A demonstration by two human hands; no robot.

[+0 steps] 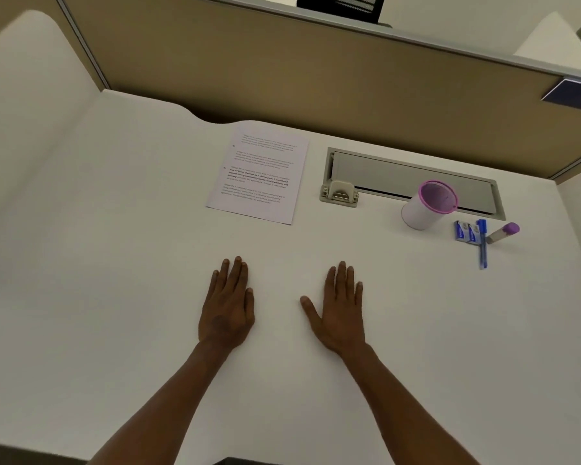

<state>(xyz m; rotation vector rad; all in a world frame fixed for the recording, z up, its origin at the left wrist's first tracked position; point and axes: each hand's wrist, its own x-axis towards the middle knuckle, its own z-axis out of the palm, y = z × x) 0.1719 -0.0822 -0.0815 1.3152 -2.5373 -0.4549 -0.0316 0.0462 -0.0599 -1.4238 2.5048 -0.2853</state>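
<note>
My left hand (228, 305) and my right hand (339, 308) lie flat, palms down, on the white desk (114, 263), fingers straight and holding nothing. Beyond them, a printed sheet of paper (259, 174) lies on the desk. To the right stands a white cup with a pink rim (428, 206). Farther right lie a blue pen (482, 243), two small blue-and-white packets (465, 231) and a glue stick with a purple cap (503, 232).
A grey cable tray with a lid (413, 177) is set into the desk behind the cup, with a beige latch (341, 193) at its left end. A tan partition wall (316, 78) closes the far side. A blue sign (574, 94) hangs at the upper right.
</note>
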